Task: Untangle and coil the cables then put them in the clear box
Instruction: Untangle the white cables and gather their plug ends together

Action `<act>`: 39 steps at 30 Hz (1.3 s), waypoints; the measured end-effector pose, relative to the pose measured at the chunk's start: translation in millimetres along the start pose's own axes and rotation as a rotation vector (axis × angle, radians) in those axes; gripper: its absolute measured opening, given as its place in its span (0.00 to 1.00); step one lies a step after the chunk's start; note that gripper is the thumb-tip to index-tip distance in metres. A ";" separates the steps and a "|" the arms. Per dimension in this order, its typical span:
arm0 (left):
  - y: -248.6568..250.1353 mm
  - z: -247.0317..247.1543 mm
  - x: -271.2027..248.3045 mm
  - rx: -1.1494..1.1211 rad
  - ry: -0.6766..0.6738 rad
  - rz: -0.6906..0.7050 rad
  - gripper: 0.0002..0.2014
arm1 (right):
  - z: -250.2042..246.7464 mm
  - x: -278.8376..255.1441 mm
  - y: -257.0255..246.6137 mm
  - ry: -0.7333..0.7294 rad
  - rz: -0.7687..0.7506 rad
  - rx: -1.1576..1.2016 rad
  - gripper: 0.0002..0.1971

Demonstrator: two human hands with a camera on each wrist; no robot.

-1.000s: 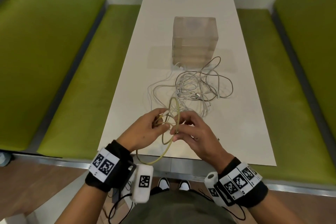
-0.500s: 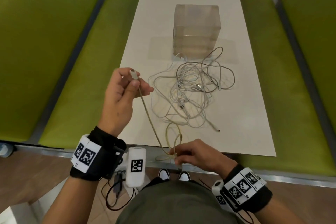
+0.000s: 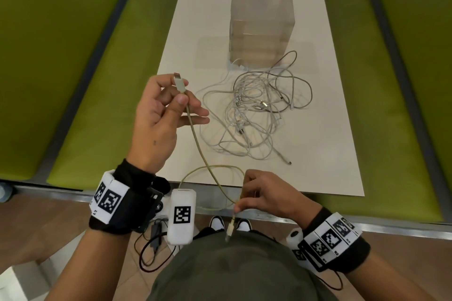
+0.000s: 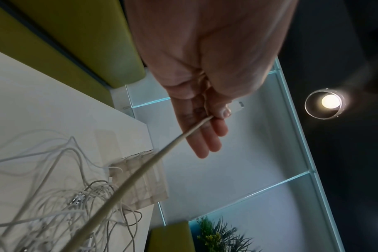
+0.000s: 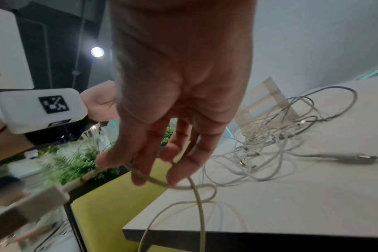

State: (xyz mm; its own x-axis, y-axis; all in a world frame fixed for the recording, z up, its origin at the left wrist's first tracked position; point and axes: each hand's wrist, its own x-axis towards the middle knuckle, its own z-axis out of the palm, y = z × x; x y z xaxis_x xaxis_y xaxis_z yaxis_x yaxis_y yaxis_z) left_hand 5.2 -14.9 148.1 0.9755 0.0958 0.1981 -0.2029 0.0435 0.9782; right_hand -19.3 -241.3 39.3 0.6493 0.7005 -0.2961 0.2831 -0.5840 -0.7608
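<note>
The left hand pinches the yellowed cable's plug at centre left; the right hand pinches its other end over the white table's near edge. The tangled white cable pile lies centre, touching the clear plastic box above.

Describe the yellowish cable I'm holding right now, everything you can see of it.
The yellowish cable is a thin, beige-yellow cord that looks braided, free of the pile. The left hand pinches it just below its pale, boxy USB plug, raised over the table edge. From there it slopes down to the right hand, which pinches it near the other end; a loose loop arcs beside that hand, and the smaller connector dangles below.
</note>
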 end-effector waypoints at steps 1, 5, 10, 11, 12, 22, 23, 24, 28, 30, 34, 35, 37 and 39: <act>0.8 -0.6 0.5 0.003 0.001 0.000 0.10 | -1.1 -0.6 0.4 -0.005 0.011 0.046 0.16; 2.1 1.6 0.5 -0.004 -0.016 -0.003 0.10 | 0.1 -3.5 -1.5 -0.041 0.030 0.182 0.09; -0.5 4.1 0.4 -0.013 -0.039 -0.020 0.07 | 3.6 -2.9 -0.7 -0.073 0.165 0.347 0.17; -1.2 5.2 0.1 -0.011 -0.043 -0.029 0.08 | 4.3 -2.0 1.5 -0.086 0.166 0.293 0.16; -1.5 6.3 -0.1 -0.011 -0.046 -0.036 0.08 | 5.0 -0.7 4.2 -0.109 0.158 0.205 0.12; -1.1 2.2 2.3 -0.017 -0.074 -0.058 0.12 | 8.1 6.0 34.1 0.002 0.284 -0.055 0.07; -3.1 2.4 1.5 -0.018 -0.094 -0.075 0.10 | 5.1 6.8 38.3 0.062 0.311 -0.060 0.07; -5.7 2.8 0.7 -0.021 -0.114 -0.097 0.09 | 1.7 7.7 43.6 0.145 0.347 -0.067 0.07; -18.4 8.9 -2.2 0.006 -0.130 -0.167 0.08 | -13.8 10.8 75.1 0.441 0.510 -0.167 0.13; -23.4 11.9 -2.4 0.065 -0.111 -0.183 0.11 | -18.9 15.2 87.3 0.454 0.599 -0.193 0.17; -31.5 12.8 0.0 0.125 -0.127 -0.199 0.12 | -29.8 25.6 92.7 0.442 0.658 -0.212 0.10; -33.9 12.3 0.7 0.125 -0.135 -0.206 0.11 | -35.6 25.7 89.3 0.511 0.627 -0.187 0.08; -39.1 11.4 2.5 0.106 -0.135 -0.222 0.10 | -53.2 22.6 77.2 0.725 0.522 -0.103 0.08; -44.3 10.8 4.2 0.072 -0.109 -0.230 0.08 | -76.8 17.7 57.7 0.909 0.406 -0.046 0.09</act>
State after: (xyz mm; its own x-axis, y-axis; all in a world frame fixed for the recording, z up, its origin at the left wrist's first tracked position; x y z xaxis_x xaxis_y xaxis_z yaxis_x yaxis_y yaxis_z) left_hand 19.2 -27.2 106.3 0.9995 -0.0162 -0.0288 0.0285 -0.0196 0.9994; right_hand 62.8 -294.1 34.4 0.9913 -0.1251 0.0403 -0.0659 -0.7383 -0.6713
